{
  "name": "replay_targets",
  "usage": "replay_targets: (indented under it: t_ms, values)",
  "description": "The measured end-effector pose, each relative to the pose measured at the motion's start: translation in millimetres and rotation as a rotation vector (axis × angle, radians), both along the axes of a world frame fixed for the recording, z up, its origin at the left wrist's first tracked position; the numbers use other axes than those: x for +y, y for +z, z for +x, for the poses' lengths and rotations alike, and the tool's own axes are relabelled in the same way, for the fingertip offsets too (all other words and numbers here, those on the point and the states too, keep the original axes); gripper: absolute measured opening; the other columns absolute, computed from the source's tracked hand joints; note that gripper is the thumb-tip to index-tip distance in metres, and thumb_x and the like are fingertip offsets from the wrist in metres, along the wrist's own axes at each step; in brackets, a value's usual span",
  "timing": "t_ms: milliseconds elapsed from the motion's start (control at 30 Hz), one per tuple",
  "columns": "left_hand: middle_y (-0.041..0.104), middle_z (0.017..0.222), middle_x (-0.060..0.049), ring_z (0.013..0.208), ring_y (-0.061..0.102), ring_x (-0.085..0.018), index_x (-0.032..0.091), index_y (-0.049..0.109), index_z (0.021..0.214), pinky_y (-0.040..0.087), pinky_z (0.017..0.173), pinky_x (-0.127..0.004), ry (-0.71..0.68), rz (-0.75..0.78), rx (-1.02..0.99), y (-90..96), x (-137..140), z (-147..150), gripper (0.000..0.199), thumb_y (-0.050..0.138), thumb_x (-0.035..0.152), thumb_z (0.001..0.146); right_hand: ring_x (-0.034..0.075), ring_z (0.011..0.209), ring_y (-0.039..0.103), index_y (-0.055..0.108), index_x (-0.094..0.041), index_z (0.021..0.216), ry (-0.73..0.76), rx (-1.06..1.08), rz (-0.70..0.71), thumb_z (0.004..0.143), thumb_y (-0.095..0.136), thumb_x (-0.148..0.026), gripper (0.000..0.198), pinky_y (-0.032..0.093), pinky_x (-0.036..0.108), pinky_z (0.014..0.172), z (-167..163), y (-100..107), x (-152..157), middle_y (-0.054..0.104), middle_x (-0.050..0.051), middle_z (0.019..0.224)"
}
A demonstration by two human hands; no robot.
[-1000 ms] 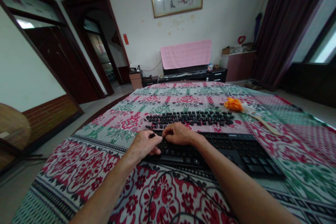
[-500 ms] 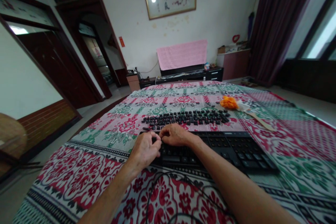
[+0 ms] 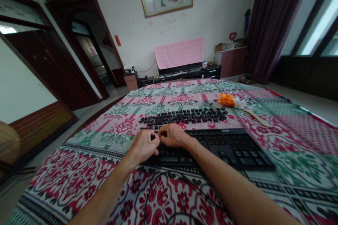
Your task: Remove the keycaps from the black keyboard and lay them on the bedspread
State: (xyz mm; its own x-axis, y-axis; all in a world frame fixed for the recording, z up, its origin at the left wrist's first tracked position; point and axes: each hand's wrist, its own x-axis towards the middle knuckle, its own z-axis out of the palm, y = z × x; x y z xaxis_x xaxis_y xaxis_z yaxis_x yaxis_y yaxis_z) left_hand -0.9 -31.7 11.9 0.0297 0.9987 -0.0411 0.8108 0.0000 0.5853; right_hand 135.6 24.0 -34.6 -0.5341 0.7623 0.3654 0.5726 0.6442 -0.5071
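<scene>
A black keyboard lies on the patterned tablecloth, with many of its keycaps off on the upper rows and the number pad. Over its left part, my left hand and my right hand meet fingertip to fingertip. Both hands are closed in a pinch; whatever sits between the fingers is too small and hidden to make out. Just beyond the keyboard, loose black keycaps are spread in rough rows. The hands cover the keyboard's left keys.
An orange fluffy duster head and a pale flat wooden stick lie at the right, behind the keyboard. A black cable loops over the tablecloth in front. A pink cloth covers something on the far cabinet.
The whole view has shifted slightly, so the scene sits a little further left and higher. Both hands stay together over the keyboard's left part, still pinched.
</scene>
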Motion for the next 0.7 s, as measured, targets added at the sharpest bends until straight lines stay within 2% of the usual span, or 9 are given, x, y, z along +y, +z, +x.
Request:
replay_targets:
  t_ms: [67,200,333,400,567,700]
  values:
    - [0.059,0.041,-0.001,0.041,0.055,-0.013,0.013,0.060,0.073,0.038,0.043,-0.018,-0.001,-0.134,-0.107,2.1,10.6,-4.1,0.018,0.050,0.023,0.063,0.013,0.070,0.059,0.069,-0.022,0.078,-0.010,-0.003,-0.002,0.066,0.047,-0.018,0.025,0.039,0.020,0.060,0.1,0.6,-0.7,0.068,0.000,0.077]
    - [0.056,0.041,-0.001,0.039,0.054,-0.012,0.013,0.055,0.066,0.044,0.044,-0.021,0.034,-0.296,-0.290,1.9,25.3,-14.2,0.012,0.054,0.022,0.058,0.013,0.070,0.060,0.069,-0.022,0.077,-0.004,-0.004,0.006,0.066,0.047,-0.017,0.025,0.040,0.019,0.061,0.4,2.6,-2.1,0.068,0.000,0.076]
    - [0.055,0.043,0.000,0.040,0.054,-0.012,0.014,0.051,0.062,0.045,0.045,-0.022,0.053,-0.348,-0.421,1.4,24.6,-17.8,0.010,0.056,0.021,0.057,0.013,0.069,0.059,0.069,-0.022,0.077,-0.003,0.010,-0.002,0.064,0.047,-0.016,0.026,0.040,0.019,0.060,0.7,3.5,-2.6,0.068,0.000,0.077]
    - [0.057,0.043,0.000,0.040,0.054,-0.012,0.014,0.053,0.064,0.045,0.045,-0.022,0.047,-0.294,-0.360,2.6,21.2,-14.8,0.009,0.054,0.021,0.059,0.013,0.069,0.059,0.069,-0.022,0.077,-0.002,0.013,0.001,0.064,0.047,-0.017,0.026,0.039,0.019,0.060,0.9,3.4,-2.7,0.068,0.000,0.076]
    - [0.060,0.043,-0.003,0.041,0.055,-0.014,0.013,0.062,0.071,0.037,0.042,-0.020,-0.032,-0.093,0.005,3.8,14.4,-2.2,0.019,0.048,0.022,0.064,0.013,0.069,0.059,0.068,-0.021,0.079,-0.007,-0.004,0.002,0.066,0.046,-0.018,0.026,0.038,0.019,0.058,1.3,3.1,-3.4,0.067,0.001,0.078]
    - [0.061,0.044,-0.003,0.043,0.054,-0.013,0.014,0.065,0.068,0.036,0.046,-0.019,-0.118,0.054,0.192,4.2,7.2,7.0,0.022,0.045,0.023,0.069,0.013,0.069,0.058,0.068,-0.021,0.080,-0.016,-0.018,0.010,0.066,0.047,-0.018,0.025,0.037,0.020,0.058,1.6,2.2,-1.9,0.068,0.002,0.081]
